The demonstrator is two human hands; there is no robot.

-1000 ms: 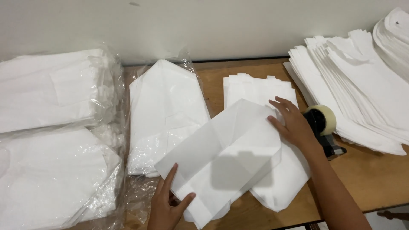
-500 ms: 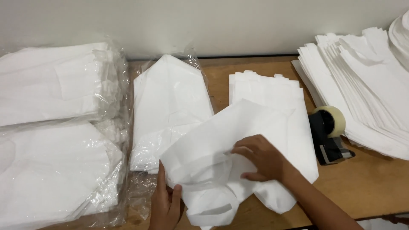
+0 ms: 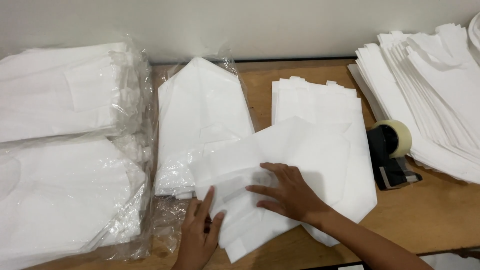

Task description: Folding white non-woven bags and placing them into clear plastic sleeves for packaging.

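A white folded sheet [image 3: 295, 150] lies at an angle on the wooden table [image 3: 440, 205], on top of a stack of similar white pieces [image 3: 320, 102]. My right hand [image 3: 285, 192] lies flat on the sheet's lower left part, fingers spread and pointing left. A short strip of clear tape [image 3: 242, 182] shows on the sheet by its fingertips. My left hand [image 3: 200, 232] presses the sheet's near left corner with fingers pointing up.
A black tape dispenser with a clear roll [image 3: 392, 150] stands right of the sheet. A fanned pile of white pieces [image 3: 435, 85] fills the far right. A plastic-wrapped white stack [image 3: 200, 115] lies centre-left, and two larger wrapped bundles [image 3: 65, 150] lie at the left.
My right hand has come from the tape dispenser across to the sheet's left part and now lies flat on it. The sheet's flap has been folded down. My left hand stays at the corner.
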